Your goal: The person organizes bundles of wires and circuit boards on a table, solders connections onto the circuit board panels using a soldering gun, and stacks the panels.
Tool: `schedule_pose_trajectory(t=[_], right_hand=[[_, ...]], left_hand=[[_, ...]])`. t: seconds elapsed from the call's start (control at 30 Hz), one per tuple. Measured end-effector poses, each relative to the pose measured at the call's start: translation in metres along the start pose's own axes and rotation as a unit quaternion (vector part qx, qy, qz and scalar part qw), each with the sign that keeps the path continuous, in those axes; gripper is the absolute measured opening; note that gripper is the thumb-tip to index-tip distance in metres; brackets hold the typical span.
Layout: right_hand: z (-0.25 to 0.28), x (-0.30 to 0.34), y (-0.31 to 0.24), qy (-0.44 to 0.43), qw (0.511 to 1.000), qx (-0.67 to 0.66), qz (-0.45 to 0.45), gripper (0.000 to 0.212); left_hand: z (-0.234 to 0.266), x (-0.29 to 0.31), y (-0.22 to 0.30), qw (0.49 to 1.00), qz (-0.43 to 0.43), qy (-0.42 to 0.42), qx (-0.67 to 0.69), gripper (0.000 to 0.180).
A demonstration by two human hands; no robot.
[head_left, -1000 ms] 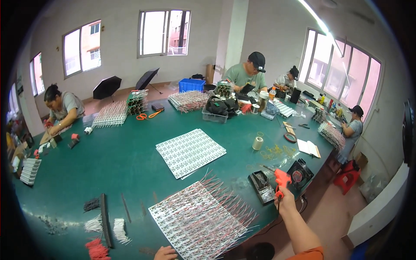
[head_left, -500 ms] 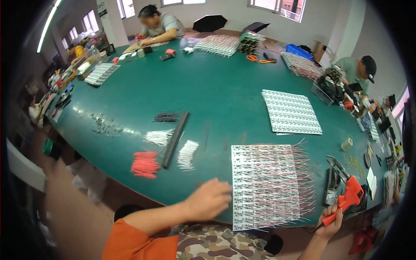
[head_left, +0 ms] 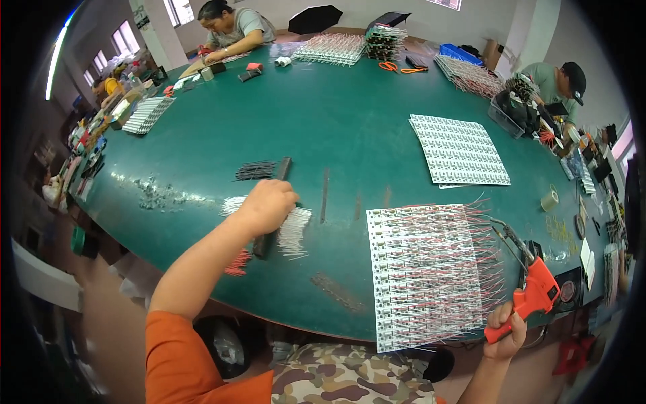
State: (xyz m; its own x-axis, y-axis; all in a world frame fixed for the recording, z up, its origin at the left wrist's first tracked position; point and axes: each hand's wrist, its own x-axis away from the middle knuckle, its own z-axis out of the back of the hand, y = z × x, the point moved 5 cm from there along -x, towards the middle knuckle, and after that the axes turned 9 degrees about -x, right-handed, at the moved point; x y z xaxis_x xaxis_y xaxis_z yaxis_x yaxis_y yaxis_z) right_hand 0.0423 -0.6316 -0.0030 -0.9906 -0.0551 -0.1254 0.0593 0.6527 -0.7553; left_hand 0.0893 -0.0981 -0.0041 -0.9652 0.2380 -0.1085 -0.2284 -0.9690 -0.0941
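My left hand (head_left: 268, 207) is over the dark bar (head_left: 284, 170) and the white wire bundles, its fingers curled downward. The hand hides its fingertips, so anything pinched there does not show. Short white wires (head_left: 293, 232) lie beside it, and red wires (head_left: 237, 263) show partly below my forearm. My right hand (head_left: 506, 331) grips the handle of a red soldering gun (head_left: 540, 288). Its metal tip points up and left, near the right edge of a white circuit board panel (head_left: 424, 276). Rows of red and white wires cover that panel and stick out past its right side.
Black wires (head_left: 254, 170) lie beyond my left hand. More white panels (head_left: 459, 149) are stacked farther back. At the right stand a solder spool (head_left: 550, 200) and a dark square stand (head_left: 568, 289). Two people work at the table's far side, near orange-handled scissors (head_left: 388, 66).
My left hand has moved away from the panel, left and forward to the wire bundles. My right hand has raised the soldering gun slightly toward the panel's edge. The view has shifted a little.
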Motion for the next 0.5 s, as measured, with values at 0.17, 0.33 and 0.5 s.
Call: schedule_pose_trajectory(t=[0.17, 0.33, 0.5], right_hand=[[0.001, 0.000, 0.003, -0.012, 1.000, 0.011, -0.004, 0.054], [0.002, -0.004, 0.008, 0.004, 0.999, 0.033, -0.006, 0.055], [0.003, -0.010, 0.014, -0.006, 0.999, 0.028, -0.022, 0.055]], left_hand=[[0.010, -0.007, -0.032, 0.996, 0.057, 0.013, -0.069, 0.010], [0.010, -0.014, -0.034, 0.996, 0.065, -0.046, -0.033, 0.014], [-0.005, -0.021, -0.022, 0.982, 0.054, -0.126, -0.133, 0.016]])
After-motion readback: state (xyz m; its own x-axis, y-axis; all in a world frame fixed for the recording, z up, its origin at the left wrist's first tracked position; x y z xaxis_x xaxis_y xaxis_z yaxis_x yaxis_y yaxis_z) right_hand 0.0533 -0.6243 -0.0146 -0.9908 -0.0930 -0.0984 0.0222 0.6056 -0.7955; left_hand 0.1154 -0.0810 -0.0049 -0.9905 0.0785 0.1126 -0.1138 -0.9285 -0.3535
